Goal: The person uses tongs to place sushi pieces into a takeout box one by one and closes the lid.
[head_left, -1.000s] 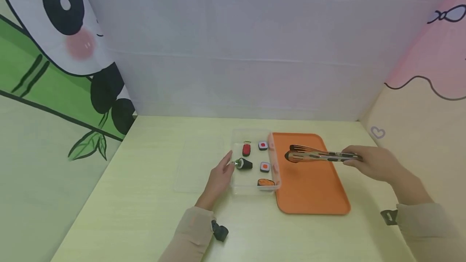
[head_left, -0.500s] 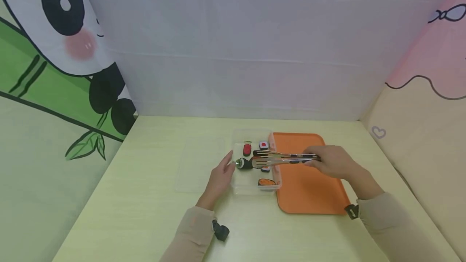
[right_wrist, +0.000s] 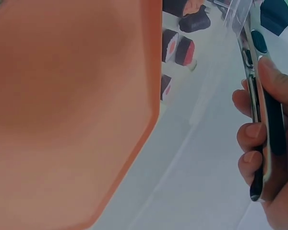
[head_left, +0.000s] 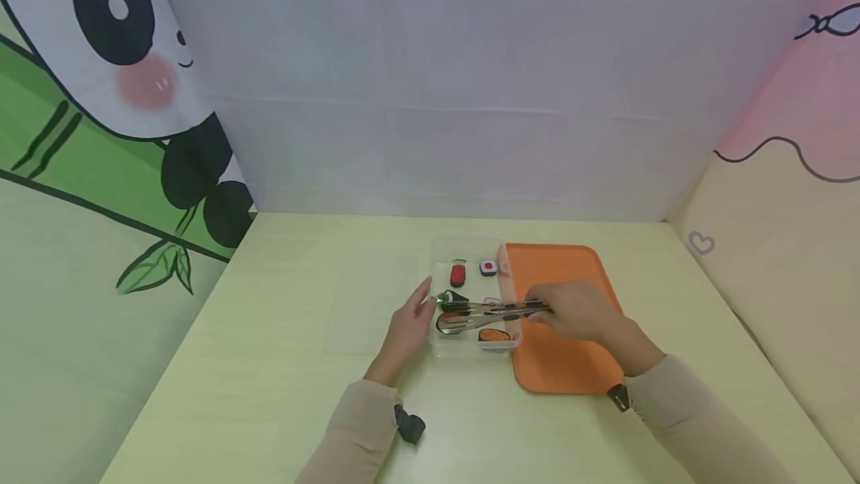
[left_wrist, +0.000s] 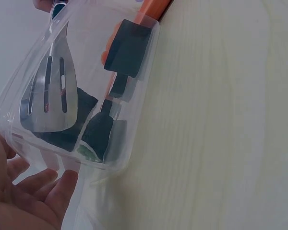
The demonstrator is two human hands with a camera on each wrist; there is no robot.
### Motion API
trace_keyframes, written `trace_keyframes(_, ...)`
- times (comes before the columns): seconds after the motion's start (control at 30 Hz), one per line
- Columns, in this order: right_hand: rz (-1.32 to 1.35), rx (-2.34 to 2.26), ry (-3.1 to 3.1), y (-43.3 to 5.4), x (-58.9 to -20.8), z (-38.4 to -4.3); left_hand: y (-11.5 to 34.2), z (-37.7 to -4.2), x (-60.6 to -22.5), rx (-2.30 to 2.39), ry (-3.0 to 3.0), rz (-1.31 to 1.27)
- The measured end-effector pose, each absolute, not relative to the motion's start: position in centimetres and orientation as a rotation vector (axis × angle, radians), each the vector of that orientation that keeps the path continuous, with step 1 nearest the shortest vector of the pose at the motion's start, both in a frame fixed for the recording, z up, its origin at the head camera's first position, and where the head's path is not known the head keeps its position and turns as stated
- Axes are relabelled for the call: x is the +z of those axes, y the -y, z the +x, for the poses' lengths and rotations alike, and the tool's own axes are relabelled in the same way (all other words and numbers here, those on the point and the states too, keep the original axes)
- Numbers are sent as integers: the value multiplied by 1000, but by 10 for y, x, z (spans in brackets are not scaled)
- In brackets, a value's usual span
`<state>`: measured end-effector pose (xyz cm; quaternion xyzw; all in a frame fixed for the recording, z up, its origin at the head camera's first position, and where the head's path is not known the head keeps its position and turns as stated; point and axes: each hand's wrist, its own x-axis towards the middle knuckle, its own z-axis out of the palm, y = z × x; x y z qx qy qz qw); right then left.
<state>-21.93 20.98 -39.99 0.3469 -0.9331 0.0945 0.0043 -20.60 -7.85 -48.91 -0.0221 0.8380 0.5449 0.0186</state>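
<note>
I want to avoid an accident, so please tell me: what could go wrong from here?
The dark piece at the tips of the tongs might slip if the right hand squeezes unevenly. The tongs might also knock the cone roll close by. The box could shift if the left hand at its end moves.

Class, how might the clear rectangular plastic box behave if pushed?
The clear rectangular plastic box would probably slide rather than tip, having a broad base. Its thin-looking, transparent plastic suggests lightness and perhaps slight flex.
</note>
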Motion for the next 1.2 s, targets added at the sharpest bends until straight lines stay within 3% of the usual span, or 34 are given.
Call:
trace_keyframes(0.43,1008,375,2950,-221,-387,-218,79,-206,-487,1698,-2602,-32)
trace_keyframes(1.2,299,940,2961,-288,-408,-229,84,-201,-487,1707,-2598,-45)
